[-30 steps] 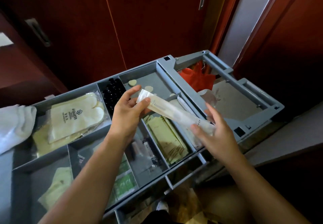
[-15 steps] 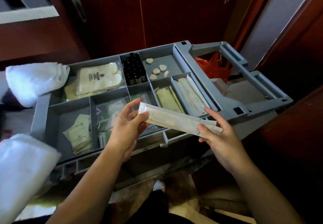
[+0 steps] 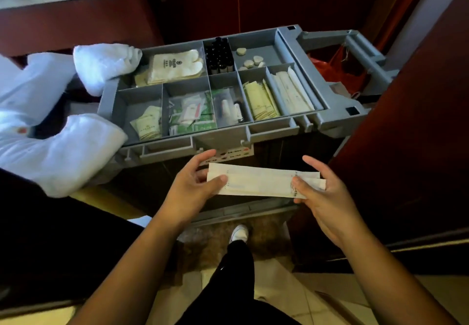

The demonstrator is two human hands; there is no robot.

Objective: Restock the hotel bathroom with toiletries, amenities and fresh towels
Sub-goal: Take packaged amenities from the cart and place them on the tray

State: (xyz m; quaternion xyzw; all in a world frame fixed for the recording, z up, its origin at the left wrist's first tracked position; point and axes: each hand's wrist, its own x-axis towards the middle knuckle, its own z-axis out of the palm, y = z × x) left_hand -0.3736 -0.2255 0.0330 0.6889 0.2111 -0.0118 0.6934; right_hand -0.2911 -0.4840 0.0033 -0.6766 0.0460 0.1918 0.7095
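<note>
Between my two hands I hold long white paper-wrapped amenity packets (image 3: 261, 181), level, in front of the cart. My left hand (image 3: 193, 187) pinches their left end and my right hand (image 3: 317, 192) pinches the right end. Beyond them stands the grey compartment tray (image 3: 218, 135) of the housekeeping cart. More long white packets (image 3: 291, 91) lie in its right compartment. Cream sachets (image 3: 258, 101), small dark bottles (image 3: 219, 56), round soaps (image 3: 251, 62), packed slippers (image 3: 175, 67) and green-and-white packets (image 3: 193, 114) fill other compartments.
Rolled white towels (image 3: 106, 60) and a larger folded towel (image 3: 68, 152) lie at the cart's left. A red bag (image 3: 332, 68) hangs in the cart's right frame. Dark red wooden doors surround the cart. My shoe (image 3: 238, 233) stands on the tiled floor below.
Both hands have drawn the white packets away from the tray toward me, and they are now level below the cart's front edge. My view has pulled back, showing more towels.
</note>
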